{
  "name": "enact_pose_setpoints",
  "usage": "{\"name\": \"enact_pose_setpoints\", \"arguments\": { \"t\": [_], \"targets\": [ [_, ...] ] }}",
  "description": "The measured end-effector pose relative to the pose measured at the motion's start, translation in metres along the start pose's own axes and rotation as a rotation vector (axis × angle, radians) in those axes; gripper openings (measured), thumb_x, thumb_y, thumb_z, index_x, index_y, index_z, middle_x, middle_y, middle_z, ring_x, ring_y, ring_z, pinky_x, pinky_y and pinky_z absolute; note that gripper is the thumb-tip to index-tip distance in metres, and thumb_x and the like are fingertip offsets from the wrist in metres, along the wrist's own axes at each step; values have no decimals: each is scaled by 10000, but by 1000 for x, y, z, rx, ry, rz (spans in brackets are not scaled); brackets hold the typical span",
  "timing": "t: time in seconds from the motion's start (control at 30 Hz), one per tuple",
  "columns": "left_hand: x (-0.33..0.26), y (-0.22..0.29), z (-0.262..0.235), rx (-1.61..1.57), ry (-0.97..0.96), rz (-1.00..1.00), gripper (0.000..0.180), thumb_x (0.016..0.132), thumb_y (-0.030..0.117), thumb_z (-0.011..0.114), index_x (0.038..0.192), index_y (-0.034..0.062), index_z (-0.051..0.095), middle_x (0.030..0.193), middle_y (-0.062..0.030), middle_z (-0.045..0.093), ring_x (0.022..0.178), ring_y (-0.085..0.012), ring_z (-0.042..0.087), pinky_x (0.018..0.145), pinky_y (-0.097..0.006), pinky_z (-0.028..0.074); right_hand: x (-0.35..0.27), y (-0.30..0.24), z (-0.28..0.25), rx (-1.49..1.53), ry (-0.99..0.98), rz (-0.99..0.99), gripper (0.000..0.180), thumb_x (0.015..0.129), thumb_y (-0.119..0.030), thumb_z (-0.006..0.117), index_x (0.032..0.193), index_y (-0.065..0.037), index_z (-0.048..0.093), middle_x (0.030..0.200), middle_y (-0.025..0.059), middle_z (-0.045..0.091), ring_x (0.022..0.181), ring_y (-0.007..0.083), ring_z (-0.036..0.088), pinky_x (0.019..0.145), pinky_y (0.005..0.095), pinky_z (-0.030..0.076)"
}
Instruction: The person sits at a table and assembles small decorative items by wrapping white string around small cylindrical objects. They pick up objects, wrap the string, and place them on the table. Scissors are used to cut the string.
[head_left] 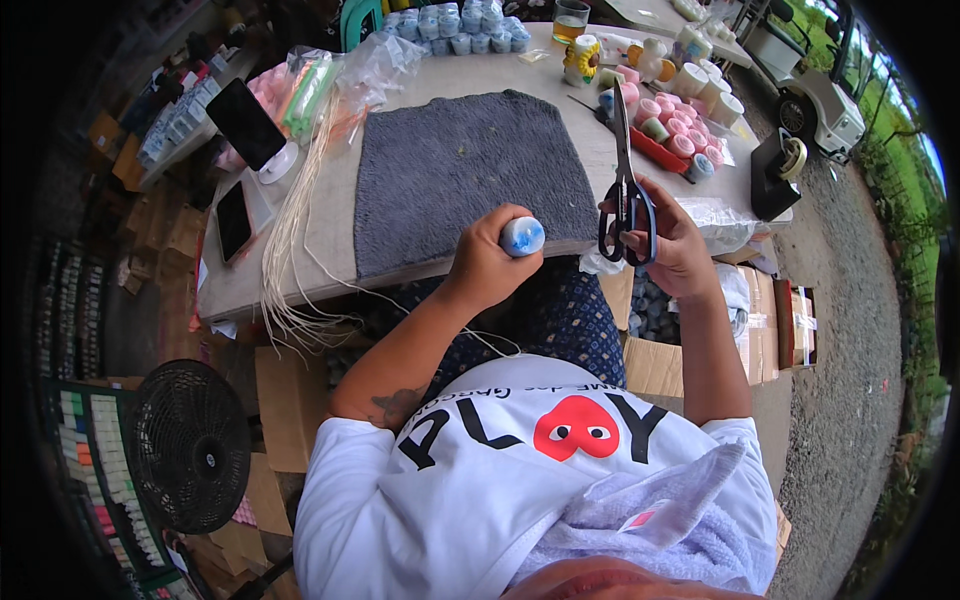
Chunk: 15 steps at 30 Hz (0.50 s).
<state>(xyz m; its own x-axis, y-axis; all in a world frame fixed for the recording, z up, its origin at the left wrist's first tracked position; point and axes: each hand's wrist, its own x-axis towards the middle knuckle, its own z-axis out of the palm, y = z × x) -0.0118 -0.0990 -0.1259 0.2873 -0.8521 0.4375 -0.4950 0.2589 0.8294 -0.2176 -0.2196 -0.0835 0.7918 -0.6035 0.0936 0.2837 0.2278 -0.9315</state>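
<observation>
My left hand is closed around a small candle, its round blue-and-white marbled end facing up; the rest of it is hidden in my fist. In my right hand is a pair of scissors, fingers through the handle loops and blades pointing away from me, nearly closed. Both hands are above the near edge of a dark grey towel spread on the table. A bundle of long cream wick strings hangs over the table edge to the left, one strand trailing toward my lap.
Pink and white candles crowd a red tray at the right, near a tape dispenser. Wrapped blue candles and a glass stand at the back. Two phones are at the left; a black fan stands below.
</observation>
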Motion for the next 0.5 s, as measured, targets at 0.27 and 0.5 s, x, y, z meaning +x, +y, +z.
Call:
{"name": "enact_pose_setpoints", "arguments": {
  "t": [0.27,0.5],
  "targets": [
    [0,6,-3,89,36,70,251,675,66,713,889,47,584,767,-93,629,722,-205,642,658,-320,502,-22,-25,77,-63,42,-563,626,811,-11,647,1334,-79,309,1100,113,535,979,216,589,832,318,498],
    [-3,0,-2,81,51,4,230,662,51,704,864,41,595,768,-87,631,723,-195,643,664,-311,500,-22,8,79,-347,21,-441,546,877,74,495,1331,-62,225,1162,174,518,1080,286,569,911,378,467]
  ]
}}
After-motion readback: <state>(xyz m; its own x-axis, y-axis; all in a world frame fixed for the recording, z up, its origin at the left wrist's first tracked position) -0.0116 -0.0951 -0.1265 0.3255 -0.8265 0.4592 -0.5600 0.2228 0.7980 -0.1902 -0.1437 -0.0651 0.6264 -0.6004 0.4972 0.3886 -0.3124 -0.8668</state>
